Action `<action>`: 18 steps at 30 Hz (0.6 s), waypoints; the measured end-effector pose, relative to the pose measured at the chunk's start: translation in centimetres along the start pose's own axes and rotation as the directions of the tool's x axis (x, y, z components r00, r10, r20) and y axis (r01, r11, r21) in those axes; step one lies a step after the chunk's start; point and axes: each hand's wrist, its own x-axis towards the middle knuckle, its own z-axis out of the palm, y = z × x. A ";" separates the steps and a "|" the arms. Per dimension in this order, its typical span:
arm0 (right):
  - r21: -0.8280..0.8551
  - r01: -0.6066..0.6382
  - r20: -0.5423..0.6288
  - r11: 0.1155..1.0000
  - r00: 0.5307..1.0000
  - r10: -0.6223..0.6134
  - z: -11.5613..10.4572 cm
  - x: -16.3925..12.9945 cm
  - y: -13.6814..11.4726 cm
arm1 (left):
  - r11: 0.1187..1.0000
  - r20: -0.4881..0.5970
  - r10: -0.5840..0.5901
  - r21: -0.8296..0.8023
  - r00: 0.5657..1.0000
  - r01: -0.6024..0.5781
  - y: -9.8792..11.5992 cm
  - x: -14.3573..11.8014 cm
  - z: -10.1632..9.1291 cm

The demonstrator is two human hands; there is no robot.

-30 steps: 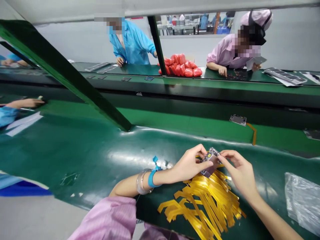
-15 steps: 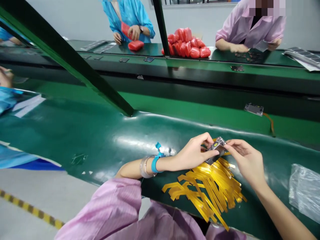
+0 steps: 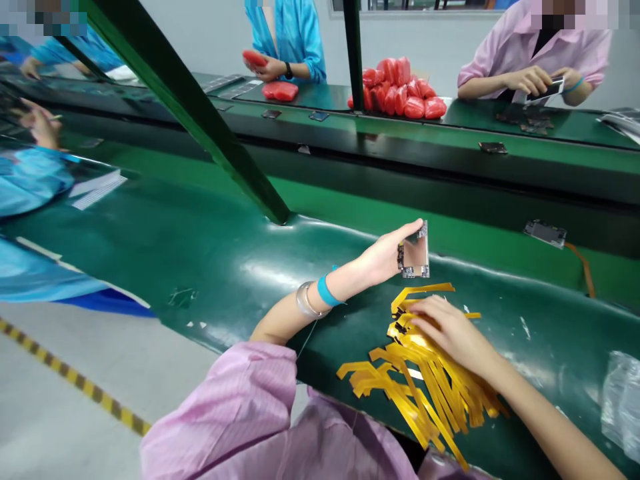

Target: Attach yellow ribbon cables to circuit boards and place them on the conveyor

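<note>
The left hand is raised above the green desk, thumb and fingers closed on the left edge of a small circuit board. The board stands upright on its edge, its shiny metal shield facing the camera, with dark connectors along its left side beside the fingertips. A blue wrist strap and a clear bangle sit on that wrist, and a pink sleeve covers the upper arm.

Below and just right of the board, the right hand lies palm down with fingers loosely spread on a heap of yellow flex ribbons; it presses on the top of the heap, and whether any fingertip pinches a ribbon cannot be told. The ribbons fan out from under this hand toward the near edge of the desk. The board is apart from the ribbons, held in the air above their far end.

Farther right of the right hand lies a clear plastic bag. Beyond both hands, on the conveyor belt, a second board with an orange ribbon rests alone. Across the line, red packets are piled on the far desk, where a person in a blue coat holds one, and a person in a pink coat handles a dark part.
</note>
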 end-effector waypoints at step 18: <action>0.285 -0.288 -0.355 0.914 0.854 0.379 -6.5 -0.5 -1.6 | 0.862 0.154 0.208 0.438 0.966 -0.256 -0.5 -2.3 -0.3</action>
